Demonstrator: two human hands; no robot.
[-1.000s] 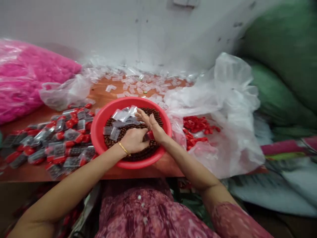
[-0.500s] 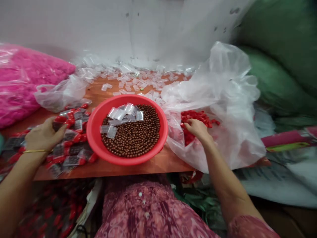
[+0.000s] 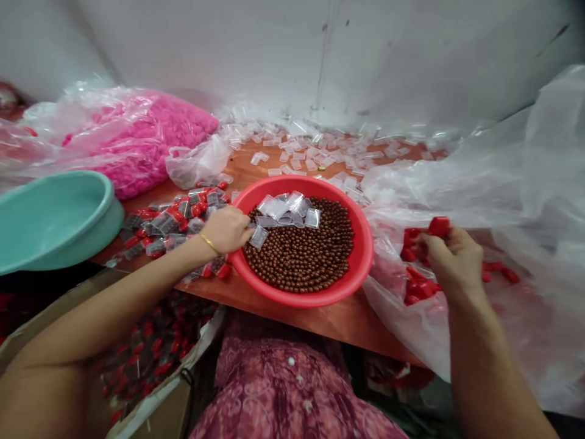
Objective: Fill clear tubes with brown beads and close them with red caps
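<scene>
My right hand is inside the big clear sack to the right of the red basin, fingers bunched and pinching one red cap at the tips. More loose caps lie under and around my knuckles. I'd judge the cap light, hard and a little slick, so a pinch across its sides between thumb and forefinger suits it. The sack film around it is soft and will cling and drag.

My left hand sits at the basin's left rim, fingers curled, tips right at a small clear bag lying on the brown beads. I cannot tell whether I have it pinched or am only touching it. That bag looks flimsy and nearly weightless, best taken by one edge. The beads are round and would likely roll from under a careless finger. More empty bags rest on the beads at the far side.

Filled packets are heaped on the worktop just left of the basin. Beyond them are a teal tub and a sack of pink pieces.
</scene>
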